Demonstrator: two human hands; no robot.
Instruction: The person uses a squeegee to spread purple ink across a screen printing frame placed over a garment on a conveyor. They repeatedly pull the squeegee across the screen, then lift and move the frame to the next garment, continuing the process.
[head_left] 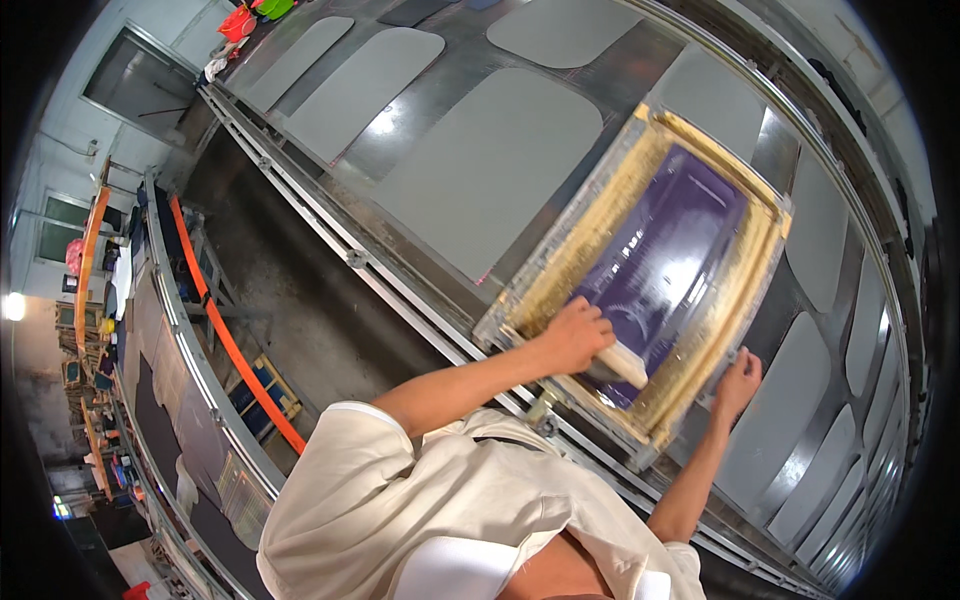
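Note:
A printing screen in a worn frame, yellowed and ink-spattered along its inner borders, lies slantwise over the long table. Glossy purple ink covers the panel in its middle. My left hand is closed round the pale wooden grip of a squeegee at the screen's near end; the blade is mostly hidden. Just outside the frame's right side is my right hand, its fingers drawn together over a grey rounded panel. What those fingers hold, if anything, is hidden.
Several flat grey panels lie in rows on the dark shiny table. A metal rail runs along its near edge. To the left, across a walkway, stands another long table with an orange strip beside it. Red and green containers stand at the far end.

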